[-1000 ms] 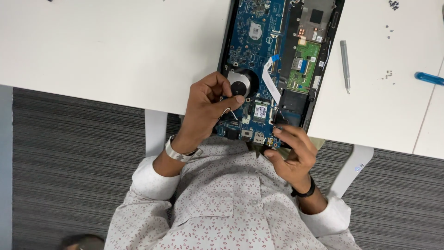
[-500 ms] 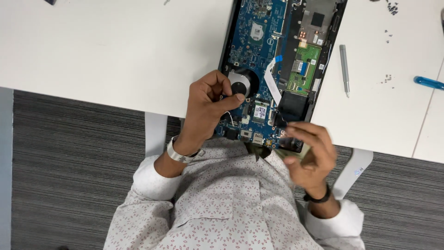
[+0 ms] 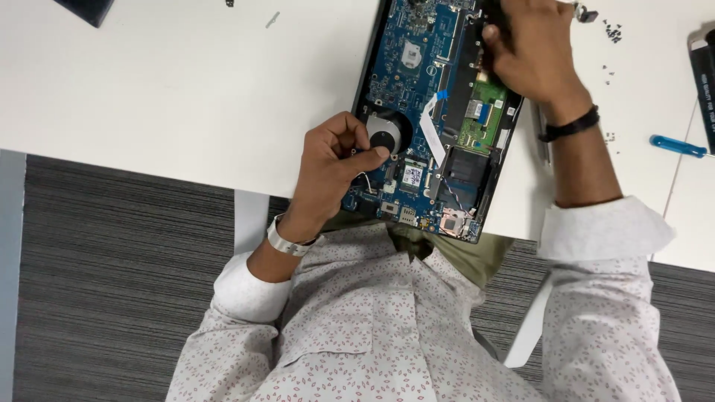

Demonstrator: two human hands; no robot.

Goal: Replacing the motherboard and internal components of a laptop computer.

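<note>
An opened laptop base (image 3: 436,112) lies on the white table (image 3: 186,89), showing a blue circuit board, a round fan (image 3: 387,138) and a green card. My left hand (image 3: 335,164), with a silver wristband, has its fingers curled and its thumb pinched against the fan's rim at the laptop's near left corner. My right hand (image 3: 532,52), with a black wristband, reaches over the far right part of the laptop. Its fingers are curled down onto the dark bay there. What the fingertips hold is hidden.
A blue-handled screwdriver (image 3: 674,145) lies at the right, with small dark screws (image 3: 612,30) scattered near it. A grey slim tool (image 3: 542,141) is partly under my right wrist. A black flat object (image 3: 701,74) sits at the right edge. Grey carpet (image 3: 112,283) lies below the table.
My right hand has left the laptop's near edge and reached up to its far right part. My left hand has stayed by the fan.
</note>
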